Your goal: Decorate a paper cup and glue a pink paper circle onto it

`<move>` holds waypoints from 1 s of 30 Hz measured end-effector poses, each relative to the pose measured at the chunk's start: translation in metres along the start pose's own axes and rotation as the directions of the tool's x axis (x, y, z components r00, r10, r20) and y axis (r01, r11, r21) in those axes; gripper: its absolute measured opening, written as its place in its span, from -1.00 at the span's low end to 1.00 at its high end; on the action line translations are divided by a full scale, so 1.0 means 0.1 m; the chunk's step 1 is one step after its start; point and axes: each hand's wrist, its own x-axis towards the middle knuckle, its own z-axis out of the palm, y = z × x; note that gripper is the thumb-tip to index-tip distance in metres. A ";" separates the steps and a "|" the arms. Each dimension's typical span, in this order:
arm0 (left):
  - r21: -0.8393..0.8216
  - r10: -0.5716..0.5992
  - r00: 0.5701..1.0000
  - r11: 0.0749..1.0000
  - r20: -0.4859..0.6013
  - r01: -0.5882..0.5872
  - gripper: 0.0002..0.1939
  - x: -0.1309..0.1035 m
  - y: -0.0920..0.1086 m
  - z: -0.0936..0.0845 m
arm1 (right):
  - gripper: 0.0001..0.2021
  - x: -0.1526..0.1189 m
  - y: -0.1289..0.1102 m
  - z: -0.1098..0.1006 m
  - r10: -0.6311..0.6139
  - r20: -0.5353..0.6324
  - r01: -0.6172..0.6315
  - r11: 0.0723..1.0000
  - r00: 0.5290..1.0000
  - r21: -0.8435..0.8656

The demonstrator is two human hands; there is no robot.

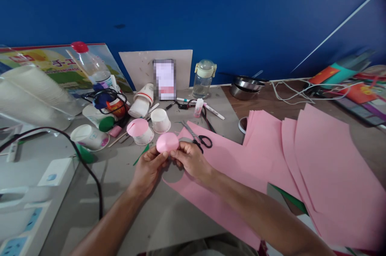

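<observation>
A round pink paper disc is pinched at its near edge between the thumbs and fingers of both hands. My left hand grips its left side, and my right hand its right. Just beyond them stand a white paper cup with a pink paper circle on top and a plain white paper cup. Black-handled scissors rest on a large pink paper sheet right of my hands. A rounded cut-out shows in that sheet beneath my hands.
Pink paper sheets are stacked at the right. Along the back are a phone, a lidded glass jar and metal bowls. Stacked cups, a red-capped bottle, a black cable and a power strip crowd the left.
</observation>
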 end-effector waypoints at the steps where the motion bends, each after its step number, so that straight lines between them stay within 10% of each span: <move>1: -0.003 -0.009 1.000 1.000 0.002 0.009 -0.67 0.00 0.00 0.00 | -0.70 0.00 0.00 -0.01 0.012 0.002 -0.012 1.000 1.000 0.006; 30: -0.101 -0.015 1.000 0.995 0.006 0.016 -0.72 -0.02 0.10 0.04 | -0.69 -0.02 -0.07 -0.13 0.018 0.139 -0.049 0.973 0.990 0.224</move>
